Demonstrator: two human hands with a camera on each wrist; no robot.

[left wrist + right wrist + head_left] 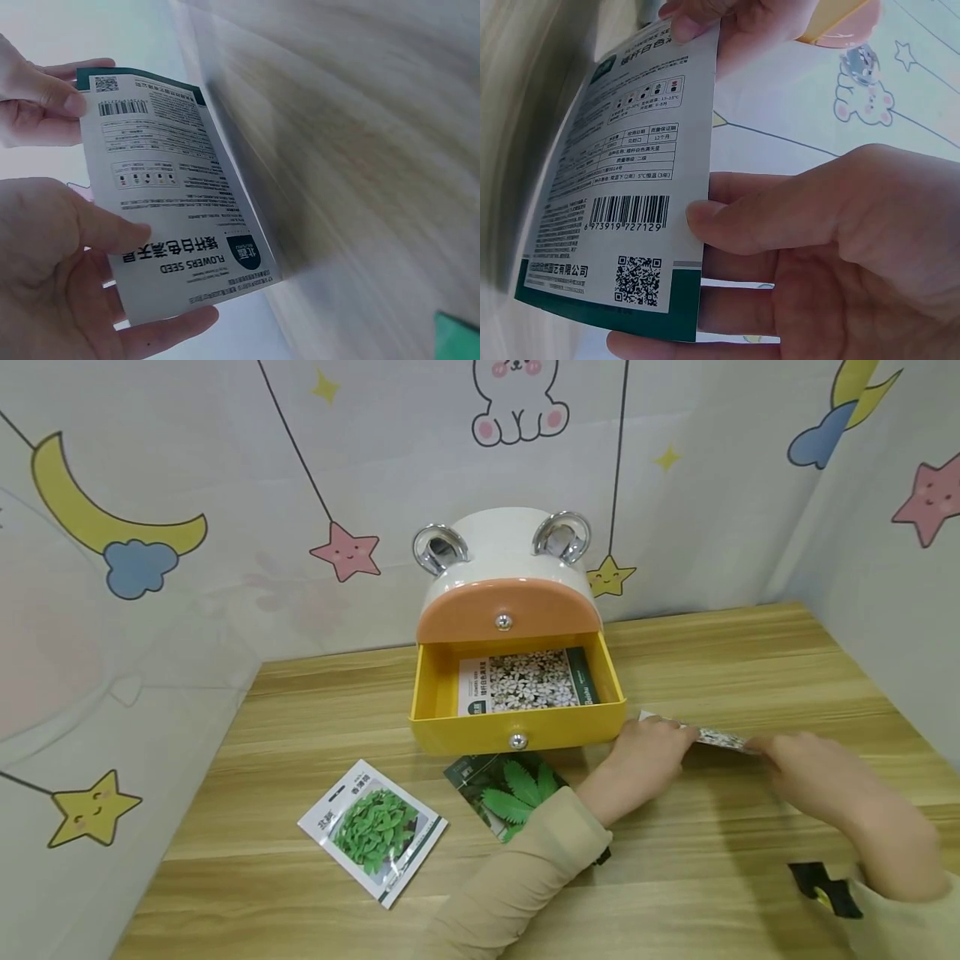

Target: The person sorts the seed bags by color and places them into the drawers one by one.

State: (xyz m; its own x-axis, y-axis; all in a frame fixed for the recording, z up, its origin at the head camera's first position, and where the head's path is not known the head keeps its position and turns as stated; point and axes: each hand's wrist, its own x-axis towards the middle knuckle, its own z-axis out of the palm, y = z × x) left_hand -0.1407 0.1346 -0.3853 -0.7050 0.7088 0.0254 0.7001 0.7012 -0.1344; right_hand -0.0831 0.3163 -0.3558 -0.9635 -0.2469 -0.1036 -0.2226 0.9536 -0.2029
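Observation:
Between both hands a flower seed packet (723, 739) stands on its long edge at the tabletop, its printed back (169, 187) facing the wrists. My left hand (647, 764) pinches one end, thumb on the back and fingers behind. At the other end, with the barcode and green band, my right hand (817, 232) pinches the side edge the same way. Left of the hands, a yellow drawer (465, 735) is pulled out of a white animal-shaped box (498, 539). A white-flower seed packet (532, 681) lies inside it.
A leafy green seed packet (375, 831) lies on the wooden table (300, 710) at left. Another packet with serrated leaves (517, 789) lies before the drawer, partly covered by the left sleeve (540, 860). Printed cloth walls (247, 468) border the table.

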